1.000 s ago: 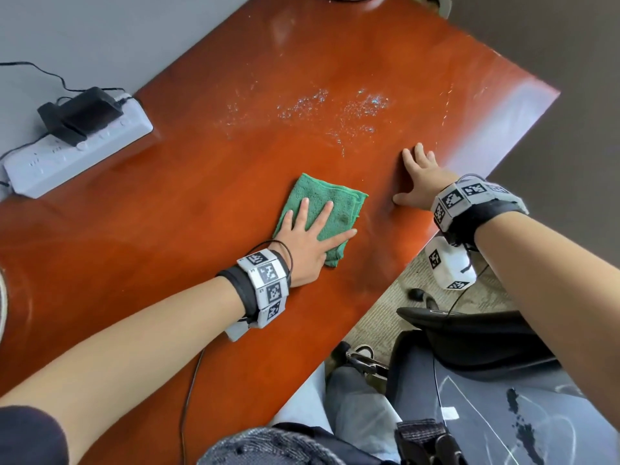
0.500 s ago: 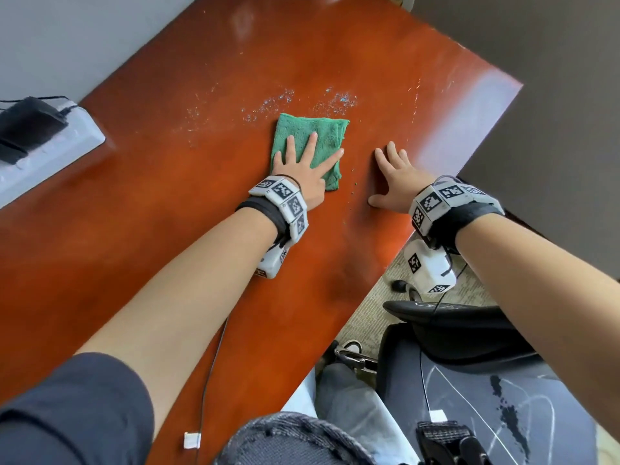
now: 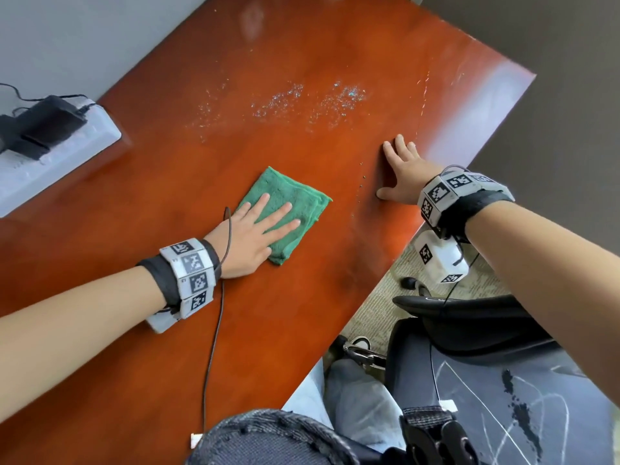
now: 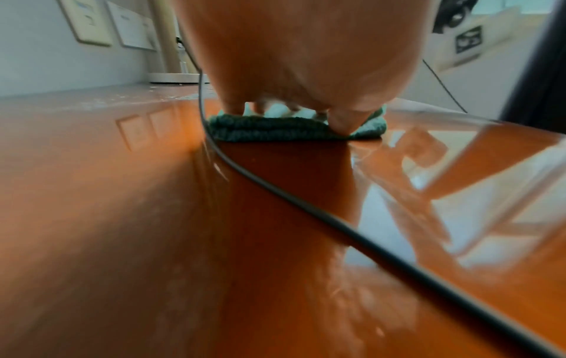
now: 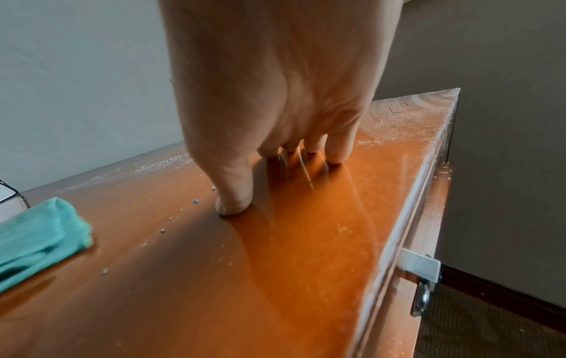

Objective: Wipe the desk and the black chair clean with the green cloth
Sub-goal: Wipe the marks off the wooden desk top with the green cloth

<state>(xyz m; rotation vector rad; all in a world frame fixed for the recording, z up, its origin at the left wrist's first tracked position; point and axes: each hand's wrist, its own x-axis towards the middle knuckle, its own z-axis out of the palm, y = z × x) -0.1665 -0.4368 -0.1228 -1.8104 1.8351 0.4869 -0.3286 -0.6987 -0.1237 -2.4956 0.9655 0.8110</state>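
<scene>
On desk [image 3: 302,313], left hand [image 3: 250,234] flat atop green cloth [image 3: 295,199]

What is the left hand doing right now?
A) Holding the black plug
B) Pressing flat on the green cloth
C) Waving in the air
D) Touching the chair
B: the left hand lies with straight fingers flat on top of the green cloth, which sits on the desk.
</scene>
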